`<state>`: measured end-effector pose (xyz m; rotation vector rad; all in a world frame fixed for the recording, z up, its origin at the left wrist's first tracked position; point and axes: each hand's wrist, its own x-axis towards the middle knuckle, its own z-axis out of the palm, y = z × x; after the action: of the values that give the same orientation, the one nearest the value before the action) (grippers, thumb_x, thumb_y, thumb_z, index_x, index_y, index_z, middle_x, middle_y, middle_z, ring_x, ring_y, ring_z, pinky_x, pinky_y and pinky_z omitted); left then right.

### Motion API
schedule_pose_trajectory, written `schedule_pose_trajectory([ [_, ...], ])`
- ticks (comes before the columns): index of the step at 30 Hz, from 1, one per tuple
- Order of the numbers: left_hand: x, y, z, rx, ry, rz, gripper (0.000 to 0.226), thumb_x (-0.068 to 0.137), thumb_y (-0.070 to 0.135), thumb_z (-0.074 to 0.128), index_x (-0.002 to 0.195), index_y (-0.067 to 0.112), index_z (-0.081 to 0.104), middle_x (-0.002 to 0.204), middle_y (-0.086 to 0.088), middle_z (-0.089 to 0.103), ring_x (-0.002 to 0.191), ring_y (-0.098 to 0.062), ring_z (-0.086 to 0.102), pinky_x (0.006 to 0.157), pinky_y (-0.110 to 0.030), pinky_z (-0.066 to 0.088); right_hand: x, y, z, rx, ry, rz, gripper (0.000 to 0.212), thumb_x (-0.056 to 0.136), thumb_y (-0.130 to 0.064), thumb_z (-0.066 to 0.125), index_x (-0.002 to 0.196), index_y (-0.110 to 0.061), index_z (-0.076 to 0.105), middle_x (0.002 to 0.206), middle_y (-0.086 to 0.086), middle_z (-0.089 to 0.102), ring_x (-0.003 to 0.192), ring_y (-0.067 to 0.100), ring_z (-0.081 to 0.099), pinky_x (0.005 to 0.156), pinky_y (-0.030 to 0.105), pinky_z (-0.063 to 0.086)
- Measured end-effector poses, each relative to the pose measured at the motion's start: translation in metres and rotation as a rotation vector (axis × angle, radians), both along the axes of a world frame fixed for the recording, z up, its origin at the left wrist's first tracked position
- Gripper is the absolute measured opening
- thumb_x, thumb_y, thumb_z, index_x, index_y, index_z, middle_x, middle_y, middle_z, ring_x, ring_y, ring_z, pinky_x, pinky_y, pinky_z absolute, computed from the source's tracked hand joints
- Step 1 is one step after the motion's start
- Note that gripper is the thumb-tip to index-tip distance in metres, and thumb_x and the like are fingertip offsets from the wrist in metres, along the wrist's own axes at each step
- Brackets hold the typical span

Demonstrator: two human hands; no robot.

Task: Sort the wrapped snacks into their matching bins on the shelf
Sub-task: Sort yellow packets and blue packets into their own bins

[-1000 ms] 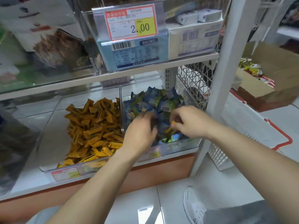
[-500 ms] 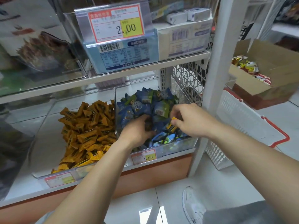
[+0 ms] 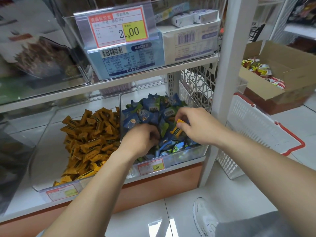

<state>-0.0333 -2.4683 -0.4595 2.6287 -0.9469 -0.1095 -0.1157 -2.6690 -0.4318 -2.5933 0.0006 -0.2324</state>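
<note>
The right hand (image 3: 196, 127) pinches one yellow snack (image 3: 177, 128) between its thumb and first fingers. The snack sticks out to the left, tilted, just above the blue snacks (image 3: 153, 113). Close by on the left of those fingers, the left hand (image 3: 142, 139) has its fingers curled down into the same blue heap. I cannot tell if it has hold of anything, because its fingertips are hidden among the wrappers.

Both hands are inside the clear bin (image 3: 188, 155) that holds the blue snacks. Below the fingers, on the bin's front, a small price tag (image 3: 151, 166) reads 1.00. Further left of the fingers, past a clear wall, is a second clear bin (image 3: 46, 151) with a big heap of yellow snacks (image 3: 90, 137) that look like the one being held.

Above the fingers, one shelf up, a bigger price tag (image 3: 119, 28) reads 2.00. Right of the fingers stands a white shelf post (image 3: 224, 82), then a white basket (image 3: 256, 134) with a red rim. Beyond that is an open cardboard box (image 3: 290, 65) with red and yellow packets (image 3: 259, 69). Down low, a white shoe (image 3: 203, 218) shows on the floor.
</note>
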Motion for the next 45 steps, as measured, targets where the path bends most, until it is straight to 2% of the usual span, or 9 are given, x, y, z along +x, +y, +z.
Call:
schedule_pose_trajectory([
  [9,-0.015,0.007,0.024,-0.536,0.089,0.094,0.006,0.089,0.035,0.066,0.083,0.034,0.064,0.083,0.016,0.067,0.078,-0.001,0.06,0.066,-0.02,0.046,0.002,0.009,0.017,0.322,-0.027,0.061,0.022,0.096,-0.02,0.062,0.096,-0.041,0.067,0.1,-0.02,0.068,0.09,-0.004,0.061,0.077,0.009,0.042],
  [15,-0.029,0.01,0.03,-0.925,0.604,0.174,0.007,0.1,0.03,0.052,0.096,0.024,0.053,0.088,-0.005,0.072,0.073,-0.038,0.072,0.062,-0.052,0.06,0.008,0.029,0.023,0.611,-0.06,0.054,0.011,0.089,-0.024,0.073,0.093,-0.033,0.07,0.092,-0.004,0.075,0.079,0.008,0.071,0.07,0.031,0.059],
  [20,-0.022,0.024,0.031,-0.852,0.251,0.25,0.016,0.101,0.028,0.052,0.089,0.031,0.061,0.08,0.005,0.074,0.062,-0.019,0.066,0.051,-0.04,0.051,0.014,0.042,0.026,0.674,-0.024,0.062,0.006,0.089,-0.022,0.073,0.095,-0.02,0.073,0.08,-0.003,0.075,0.066,0.005,0.067,0.059,0.018,0.049],
  [24,-0.026,0.036,0.034,-0.939,0.592,0.193,0.027,0.095,0.045,0.056,0.107,0.022,0.064,0.088,-0.001,0.073,0.085,-0.024,0.071,0.067,-0.038,0.06,0.018,0.062,0.025,0.811,0.055,0.131,0.009,0.09,-0.013,0.071,0.093,-0.005,0.069,0.067,0.003,0.07,0.057,0.012,0.065,0.056,0.024,0.053],
  [29,-0.024,0.054,0.035,-0.744,0.33,0.099,0.026,0.087,0.03,0.073,0.111,0.028,0.063,0.103,0.006,0.071,0.097,-0.009,0.067,0.084,-0.042,0.057,0.028,0.07,0.025,1.007,0.046,0.05,0.004,0.091,-0.013,0.07,0.088,-0.012,0.07,0.078,0.009,0.073,0.068,0.021,0.072,0.059,0.026,0.058],
  [34,0.002,0.099,0.035,-0.476,-0.011,0.253,0.039,0.086,0.04,0.07,0.122,0.032,0.06,0.098,0.025,0.061,0.089,0.013,0.059,0.071,-0.003,0.041,0.043,0.026,0.005,0.377,-0.149,-0.196,0.011,0.095,-0.022,0.063,0.091,-0.018,0.072,0.09,0.003,0.074,0.086,0.023,0.069,0.072,0.032,0.05],
  [38,0.021,0.131,0.018,-0.171,-0.059,0.367,0.048,0.09,0.04,0.066,0.134,0.029,0.052,0.121,0.002,0.067,0.107,-0.019,0.062,0.076,-0.024,0.043,0.049,0.019,-0.017,-0.004,0.087,-0.11,0.021,0.097,-0.02,0.055,0.113,-0.014,0.068,0.114,0.01,0.068,0.105,0.032,0.063,0.085,0.037,0.051],
  [41,0.026,0.136,0.009,-0.091,0.055,0.344,0.047,0.09,0.039,0.067,0.133,0.028,0.052,0.122,0.002,0.064,0.104,-0.015,0.06,0.072,-0.021,0.041,0.055,0.025,-0.016,-0.044,0.196,-0.057,0.028,0.097,-0.021,0.051,0.124,-0.019,0.062,0.121,0.008,0.065,0.109,0.03,0.061,0.087,0.037,0.052],
  [45,0.018,0.118,0.023,-0.241,-0.172,0.338,0.035,0.087,0.045,0.064,0.119,0.031,0.06,0.104,0.01,0.067,0.087,-0.01,0.061,0.07,-0.025,0.048,0.059,0.029,-0.015,-0.229,0.325,0.012,0.035,0.09,-0.047,0.051,0.119,-0.029,0.06,0.128,0.001,0.058,0.121,0.028,0.053,0.093,0.039,0.048],
])
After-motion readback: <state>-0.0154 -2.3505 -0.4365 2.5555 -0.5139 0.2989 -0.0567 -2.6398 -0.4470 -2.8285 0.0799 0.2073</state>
